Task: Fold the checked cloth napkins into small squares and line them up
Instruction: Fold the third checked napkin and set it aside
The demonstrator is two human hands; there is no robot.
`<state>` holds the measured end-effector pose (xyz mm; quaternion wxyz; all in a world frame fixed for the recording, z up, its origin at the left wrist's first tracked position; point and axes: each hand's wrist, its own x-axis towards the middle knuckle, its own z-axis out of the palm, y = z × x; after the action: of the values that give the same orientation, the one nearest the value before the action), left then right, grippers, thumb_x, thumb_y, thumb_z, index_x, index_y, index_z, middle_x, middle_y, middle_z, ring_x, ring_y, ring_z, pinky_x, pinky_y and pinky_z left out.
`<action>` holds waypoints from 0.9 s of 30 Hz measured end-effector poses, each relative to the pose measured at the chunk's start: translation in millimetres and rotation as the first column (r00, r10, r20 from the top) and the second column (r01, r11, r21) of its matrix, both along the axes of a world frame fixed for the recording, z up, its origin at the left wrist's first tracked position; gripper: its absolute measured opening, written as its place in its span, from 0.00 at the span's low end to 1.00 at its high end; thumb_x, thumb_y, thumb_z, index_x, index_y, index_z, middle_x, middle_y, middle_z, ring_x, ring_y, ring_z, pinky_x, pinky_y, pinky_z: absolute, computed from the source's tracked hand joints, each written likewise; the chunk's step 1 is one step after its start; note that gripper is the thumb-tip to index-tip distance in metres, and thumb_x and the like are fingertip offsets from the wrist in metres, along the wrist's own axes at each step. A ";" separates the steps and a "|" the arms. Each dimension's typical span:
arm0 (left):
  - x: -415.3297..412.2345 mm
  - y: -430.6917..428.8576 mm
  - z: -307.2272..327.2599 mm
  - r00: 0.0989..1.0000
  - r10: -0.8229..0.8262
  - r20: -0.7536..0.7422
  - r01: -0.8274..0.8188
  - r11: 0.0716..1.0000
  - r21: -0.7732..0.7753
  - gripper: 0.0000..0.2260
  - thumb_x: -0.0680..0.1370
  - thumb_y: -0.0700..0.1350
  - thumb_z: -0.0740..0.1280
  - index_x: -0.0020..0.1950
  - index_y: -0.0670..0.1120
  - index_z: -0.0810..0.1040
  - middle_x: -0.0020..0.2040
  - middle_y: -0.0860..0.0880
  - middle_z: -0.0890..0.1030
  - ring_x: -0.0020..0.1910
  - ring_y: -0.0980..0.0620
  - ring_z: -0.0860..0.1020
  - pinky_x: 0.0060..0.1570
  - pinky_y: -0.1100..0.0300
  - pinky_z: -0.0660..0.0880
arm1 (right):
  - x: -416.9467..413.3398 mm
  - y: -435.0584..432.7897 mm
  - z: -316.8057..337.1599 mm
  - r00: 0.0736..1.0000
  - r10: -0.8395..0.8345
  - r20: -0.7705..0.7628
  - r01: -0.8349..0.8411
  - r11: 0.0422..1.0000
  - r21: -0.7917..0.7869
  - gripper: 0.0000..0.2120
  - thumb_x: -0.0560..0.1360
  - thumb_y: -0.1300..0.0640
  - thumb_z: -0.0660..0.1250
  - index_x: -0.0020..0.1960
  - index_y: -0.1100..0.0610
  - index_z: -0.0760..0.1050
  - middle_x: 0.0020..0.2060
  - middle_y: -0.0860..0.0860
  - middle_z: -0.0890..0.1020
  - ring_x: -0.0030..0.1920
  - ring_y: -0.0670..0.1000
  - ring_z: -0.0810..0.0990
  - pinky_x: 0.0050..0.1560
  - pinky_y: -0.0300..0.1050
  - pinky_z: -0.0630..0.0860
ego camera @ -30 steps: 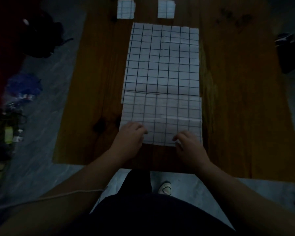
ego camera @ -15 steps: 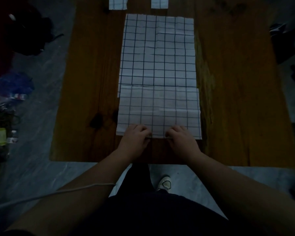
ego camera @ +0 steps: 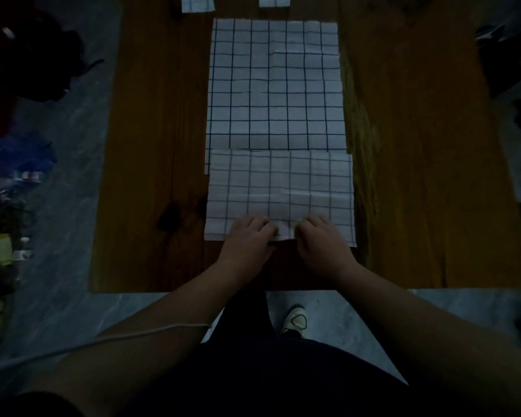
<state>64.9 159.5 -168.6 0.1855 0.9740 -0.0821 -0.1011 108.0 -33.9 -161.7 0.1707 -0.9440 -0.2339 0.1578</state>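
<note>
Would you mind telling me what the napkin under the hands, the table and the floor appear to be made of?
Napkin: looks like thin woven cloth, matte, white with dark grid lines; it holds soft creases and lies limp. Table: wood, brown, with visible grain and a dark knot, slight sheen. Floor: grey with pale veining, probably stone or tile; the dim light leaves that open.

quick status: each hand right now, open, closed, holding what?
Left hand: closed, pinching the near edge of the checked napkin.
Right hand: closed, pinching the same edge.
</note>
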 end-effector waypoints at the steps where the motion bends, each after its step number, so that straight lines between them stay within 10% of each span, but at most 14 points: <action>1: 1.4 -0.6 4.0 1.000 0.008 0.022 -0.008 1.000 -0.003 0.12 0.76 0.49 0.68 0.58 0.48 0.79 0.57 0.48 0.80 0.59 0.45 0.74 0.59 0.49 0.70 | 0.5 -0.6 5.7 1.000 -0.018 -0.006 0.018 0.999 0.027 0.04 0.76 0.56 0.60 0.46 0.54 0.73 0.44 0.51 0.76 0.46 0.54 0.73 0.47 0.47 0.70; 15: 13.0 -21.0 134.5 0.994 0.022 0.103 -0.026 0.999 0.035 0.06 0.82 0.52 0.60 0.54 0.56 0.77 0.50 0.56 0.78 0.52 0.54 0.74 0.56 0.53 0.69 | -12.9 -22.6 120.5 0.970 -0.045 0.240 0.010 0.990 0.143 0.19 0.79 0.46 0.64 0.67 0.51 0.73 0.61 0.47 0.80 0.62 0.47 0.76 0.68 0.49 0.66; 27: -6.2 -49.7 319.0 0.970 0.060 0.237 -0.111 0.972 0.207 0.10 0.81 0.59 0.61 0.58 0.56 0.76 0.47 0.55 0.79 0.47 0.55 0.77 0.48 0.54 0.78 | -8.4 -42.7 287.3 0.908 0.021 0.419 -0.078 0.990 0.121 0.08 0.81 0.48 0.60 0.54 0.46 0.76 0.43 0.43 0.81 0.42 0.44 0.78 0.46 0.46 0.79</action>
<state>58.7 109.7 150.3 0.0706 0.9962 -0.0489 0.0118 99.6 -76.6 125.6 0.1763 -0.9360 -0.2991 -0.0588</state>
